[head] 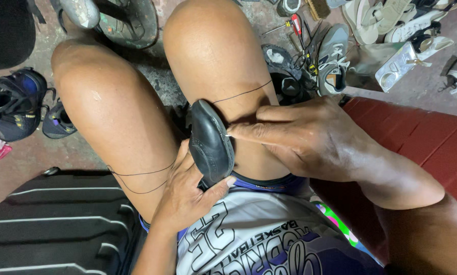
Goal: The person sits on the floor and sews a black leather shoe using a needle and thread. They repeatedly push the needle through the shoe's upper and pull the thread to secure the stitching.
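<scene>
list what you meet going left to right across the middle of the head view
blue shoe → left knee → left hand → black shoe → right hand → red seat

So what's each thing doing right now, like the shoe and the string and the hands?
Black shoe: held between the knees, on its side.
Left hand: gripping the shoe from below, thumb on its lower edge.
Right hand: fingertips pressed at the shoe's edge.
Black thread: pulled tight across the right knee; another stretch lies looser over the left thigh.
Grey sneaker: lying on the floor, laces loose.
</scene>
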